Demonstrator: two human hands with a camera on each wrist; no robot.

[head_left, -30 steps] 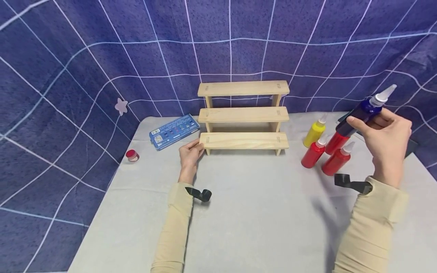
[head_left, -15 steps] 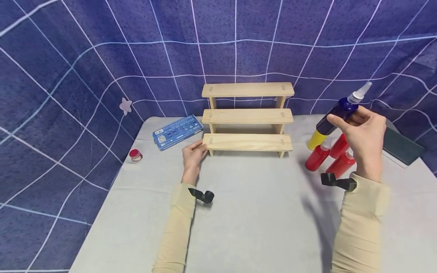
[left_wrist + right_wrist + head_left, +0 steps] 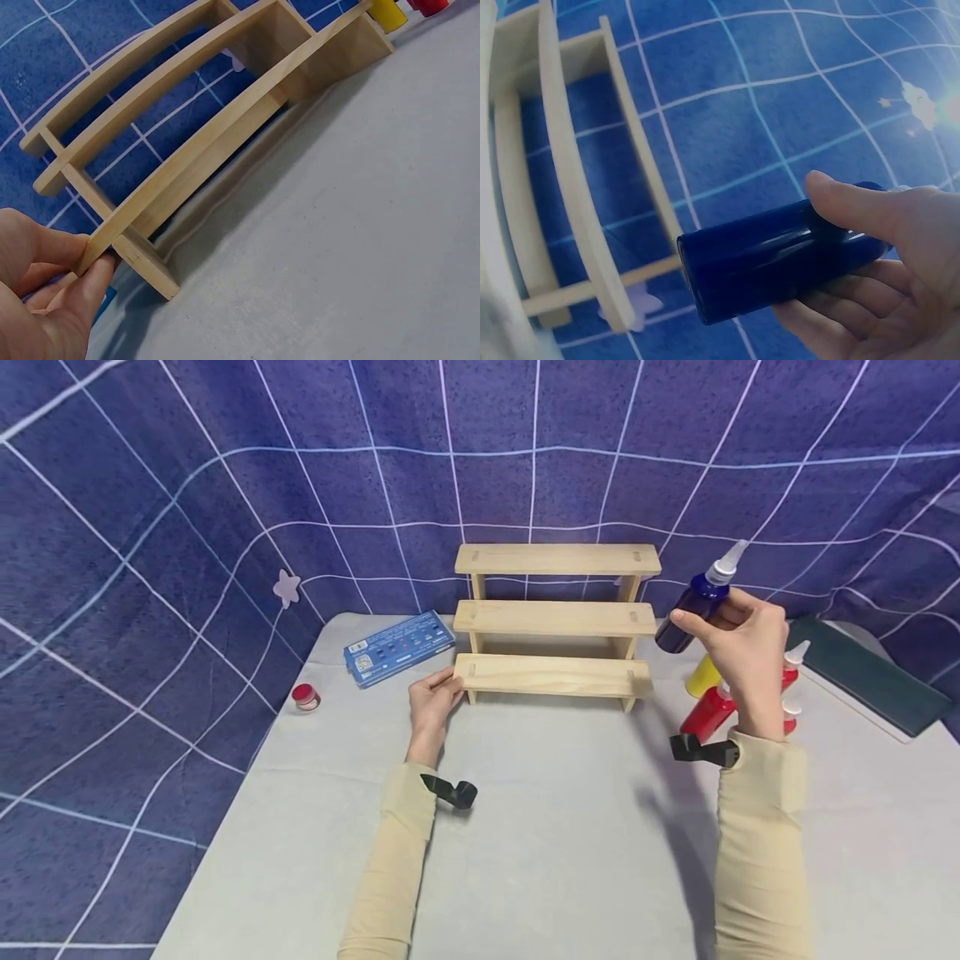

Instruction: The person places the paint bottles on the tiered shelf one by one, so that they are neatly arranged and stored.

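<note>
In the head view my right hand grips a dark blue squeeze bottle with a pointed clear nozzle. The bottle hangs tilted in the air, just right of a three-step wooden shelf. Its blue body also fills the middle of the right wrist view, thumb on one side and fingers on the other. My left hand pinches the left end of the lowest shelf board between thumb and fingers.
Behind my right hand stand a yellow bottle and several red bottles, partly hidden. A dark green flat box lies far right. Left of the shelf are a blue printed box and a small red-lidded jar. A blue curtain hangs behind.
My right hand has carried the blue bottle leftward, from above the red bottles to near the shelf's right end. The left hand keeps its pinch on the board. The head view has shifted slightly right.
</note>
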